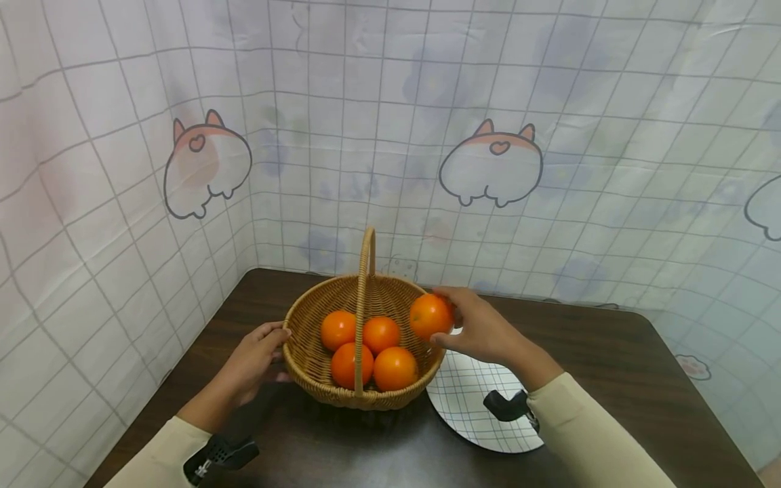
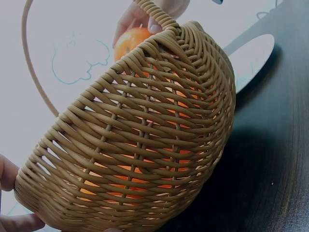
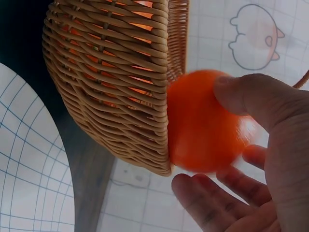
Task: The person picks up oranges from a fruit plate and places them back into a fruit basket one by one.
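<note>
Right grip curls thumb and fingers round an orange at the basket rim, a plate just below it on the tabletop, while the left grip, fingers relaxed, touches the basket's opposite wall.

Count: five round orange fruits; one woven wicker basket with handle; one white grid-patterned plate; two hands.
</note>
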`<state>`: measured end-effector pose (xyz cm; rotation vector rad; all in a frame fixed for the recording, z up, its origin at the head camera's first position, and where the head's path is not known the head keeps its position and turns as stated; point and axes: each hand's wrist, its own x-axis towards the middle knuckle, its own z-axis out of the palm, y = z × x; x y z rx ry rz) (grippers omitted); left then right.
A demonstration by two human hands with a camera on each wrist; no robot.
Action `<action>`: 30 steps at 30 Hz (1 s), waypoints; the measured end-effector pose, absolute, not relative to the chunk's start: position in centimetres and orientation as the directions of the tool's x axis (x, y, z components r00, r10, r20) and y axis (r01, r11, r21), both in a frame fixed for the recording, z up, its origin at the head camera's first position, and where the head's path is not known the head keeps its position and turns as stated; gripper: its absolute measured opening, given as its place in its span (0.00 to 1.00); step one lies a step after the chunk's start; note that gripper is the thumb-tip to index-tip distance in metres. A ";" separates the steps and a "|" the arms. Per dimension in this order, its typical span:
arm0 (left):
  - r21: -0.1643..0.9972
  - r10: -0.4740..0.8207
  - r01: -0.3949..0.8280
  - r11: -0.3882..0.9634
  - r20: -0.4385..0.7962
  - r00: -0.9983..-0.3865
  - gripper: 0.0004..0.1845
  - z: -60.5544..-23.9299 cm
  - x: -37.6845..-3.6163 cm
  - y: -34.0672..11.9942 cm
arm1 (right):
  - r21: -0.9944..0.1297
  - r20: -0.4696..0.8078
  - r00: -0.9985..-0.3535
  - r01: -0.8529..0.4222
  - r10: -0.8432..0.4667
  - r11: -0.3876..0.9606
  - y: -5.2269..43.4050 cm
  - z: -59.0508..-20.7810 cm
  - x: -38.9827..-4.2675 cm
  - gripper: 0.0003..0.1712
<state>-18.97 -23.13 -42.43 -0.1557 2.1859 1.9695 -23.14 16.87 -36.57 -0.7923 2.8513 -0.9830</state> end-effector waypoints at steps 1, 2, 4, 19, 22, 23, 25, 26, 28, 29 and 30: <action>0.972 0.052 -0.208 0.109 -0.214 -0.975 0.29 -42.4 -19.0 -23.1 | -0.582 0.137 -0.871 -0.456 -0.471 0.673 16.9 -36.6 -23.1 0.48; 0.972 0.052 -0.208 0.110 -0.215 -0.975 0.29 -42.4 -19.0 -23.1 | -0.580 0.137 -0.870 -0.458 -0.473 0.674 16.8 -36.6 -23.1 0.48; 0.972 0.053 -0.210 0.110 -0.216 -0.975 0.30 -42.4 -19.0 -23.1 | -0.577 0.137 -0.868 -0.462 -0.478 0.674 16.9 -36.7 -23.1 0.48; 0.972 0.057 -0.206 0.111 -0.213 -0.975 0.31 -42.3 -18.7 -23.3 | -0.537 0.143 -0.864 -0.477 -0.482 0.696 18.4 -37.4 -22.4 0.43; 0.973 0.059 -0.195 0.124 -0.204 -0.977 0.31 -42.3 -18.8 -23.4 | -0.524 0.145 -0.869 -0.474 -0.474 0.708 19.3 -37.8 -22.0 0.42; 0.973 0.058 -0.185 0.136 -0.194 -0.979 0.32 -42.3 -18.8 -23.4 | -0.520 0.144 -0.871 -0.470 -0.469 0.713 19.6 -38.0 -21.9 0.42; 0.971 0.046 -0.149 0.186 -0.160 -0.986 0.33 -42.3 -18.8 -23.5 | -0.513 0.146 -0.877 -0.463 -0.457 0.723 20.4 -38.3 -21.5 0.42; 0.968 0.037 -0.122 0.220 -0.133 -0.990 0.34 -42.2 -18.7 -23.5 | -0.510 0.147 -0.881 -0.457 -0.449 0.729 20.8 -38.5 -21.4 0.42; 0.944 0.014 -0.051 0.325 -0.059 -0.998 0.36 -42.1 -18.5 -23.7 | -0.506 0.149 -0.890 -0.443 -0.431 0.740 21.7 -38.8 -20.9 0.42; 0.920 0.001 -0.009 0.391 -0.010 -1.000 0.36 -42.0 -18.4 -23.9 | -0.506 0.148 -0.897 -0.431 -0.417 0.747 22.2 -39.0 -20.6 0.42; 0.890 -0.007 0.032 0.455 0.040 -0.999 0.35 -42.0 -18.2 -24.0 | -0.504 0.149 -0.902 -0.422 -0.406 0.753 22.6 -39.1 -20.3 0.43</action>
